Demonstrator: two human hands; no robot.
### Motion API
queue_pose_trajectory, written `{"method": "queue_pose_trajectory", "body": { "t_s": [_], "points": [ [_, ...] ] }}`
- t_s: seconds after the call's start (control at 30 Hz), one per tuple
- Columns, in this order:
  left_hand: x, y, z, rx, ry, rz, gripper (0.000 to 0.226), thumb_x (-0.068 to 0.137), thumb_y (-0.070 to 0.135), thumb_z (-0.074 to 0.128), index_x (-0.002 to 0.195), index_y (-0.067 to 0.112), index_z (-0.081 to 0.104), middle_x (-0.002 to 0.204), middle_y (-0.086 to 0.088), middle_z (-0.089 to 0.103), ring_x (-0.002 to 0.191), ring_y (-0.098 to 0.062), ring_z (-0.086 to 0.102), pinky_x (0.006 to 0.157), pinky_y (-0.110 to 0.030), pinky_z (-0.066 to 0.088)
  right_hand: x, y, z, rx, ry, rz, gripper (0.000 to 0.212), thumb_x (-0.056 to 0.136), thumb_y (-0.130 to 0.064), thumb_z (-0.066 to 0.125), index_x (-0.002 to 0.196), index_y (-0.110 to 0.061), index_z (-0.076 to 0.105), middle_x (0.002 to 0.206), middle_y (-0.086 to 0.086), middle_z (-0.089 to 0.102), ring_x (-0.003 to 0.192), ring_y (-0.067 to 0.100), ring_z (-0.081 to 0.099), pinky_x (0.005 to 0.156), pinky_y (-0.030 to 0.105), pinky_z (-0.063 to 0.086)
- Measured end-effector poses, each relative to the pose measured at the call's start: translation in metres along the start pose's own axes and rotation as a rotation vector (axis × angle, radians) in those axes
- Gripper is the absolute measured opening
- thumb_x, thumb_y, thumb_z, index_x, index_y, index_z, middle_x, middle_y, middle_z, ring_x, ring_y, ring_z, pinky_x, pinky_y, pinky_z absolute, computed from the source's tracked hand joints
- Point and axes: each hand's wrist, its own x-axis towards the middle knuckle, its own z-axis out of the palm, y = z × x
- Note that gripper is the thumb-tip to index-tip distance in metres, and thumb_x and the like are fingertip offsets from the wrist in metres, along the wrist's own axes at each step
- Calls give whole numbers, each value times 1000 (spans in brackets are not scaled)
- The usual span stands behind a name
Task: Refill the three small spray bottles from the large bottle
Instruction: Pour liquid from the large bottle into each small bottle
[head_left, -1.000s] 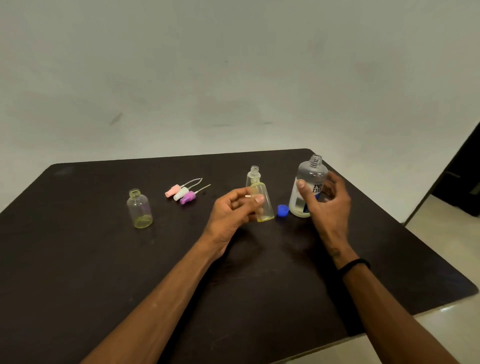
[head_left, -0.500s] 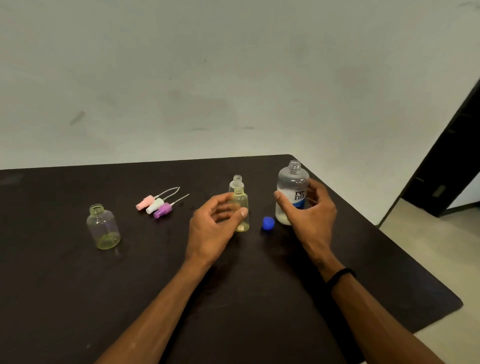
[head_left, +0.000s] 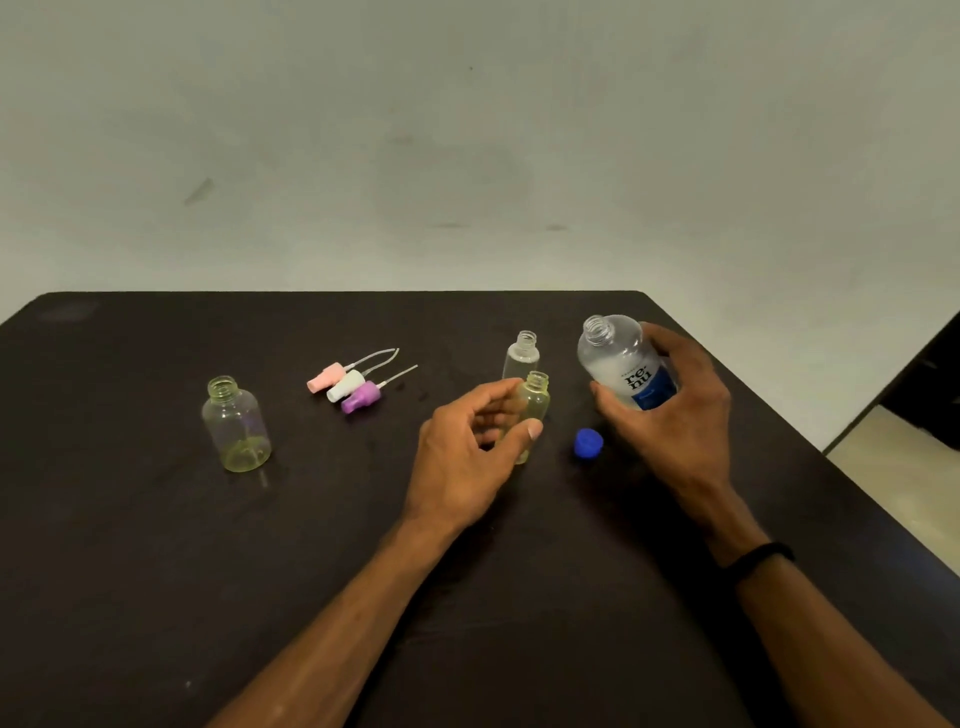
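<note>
**Right hand lifts the large bottle toward a waiting spray bottle**

The right hand (head_left: 675, 410), fingers wrapped round the large bottle (head_left: 623, 364), has raised it off the dark worktop (head_left: 130, 571) and tipped its open neck leftward; half a second ago it stood upright. The left hand (head_left: 467, 457) curls loosely round a small yellowish bottle (head_left: 535, 402), grip uncertain. A clear bottle (head_left: 522, 356) stands just behind, another (head_left: 236, 426) well left, near three spray tops (head_left: 345, 385). Pouring looks imminent; the blue cap (head_left: 588, 443) lies between the hands.
</note>
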Motion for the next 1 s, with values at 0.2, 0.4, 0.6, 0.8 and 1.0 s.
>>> {"method": "queue_pose_trajectory", "body": {
  "t_s": [0.2,0.4,0.6,0.8,1.0],
  "points": [
    [1,-5,0,-9,-36,15,52,88,17,84,137,20,68,113,9,78,105,-5,73,95,-24,60,-3,-3,-4,-96,-34,-136,73,73,-19,94,138,-18,60,128,-10,59,117,21,61,96,44,57],
    [1,-5,1,-33,-39,22,53,87,15,85,137,20,69,114,8,78,106,-5,74,97,-25,60,-4,-2,-5,-125,-54,-178,74,74,-19,91,140,-20,58,133,1,63,119,21,59,94,54,56],
    [2,-7,1,-36,-30,15,55,83,17,88,134,21,70,116,6,79,108,-8,75,99,-36,61,-3,-4,-5,-125,-75,-223,70,75,-26,82,140,-23,57,136,-1,61,125,20,56,98,57,53],
    [2,-7,1,-32,-23,17,55,82,17,89,134,21,71,115,7,79,108,-9,75,99,-36,61,-3,-6,-6,-135,-74,-248,70,74,-24,80,141,-21,58,138,1,61,130,21,53,104,65,47],
    [3,-7,0,-37,-28,17,55,82,17,89,133,20,71,115,7,79,107,-9,75,99,-36,61,-4,-6,-6,-156,-73,-251,72,73,-20,82,141,-21,58,139,4,61,132,20,49,107,73,40]
  ]
}}
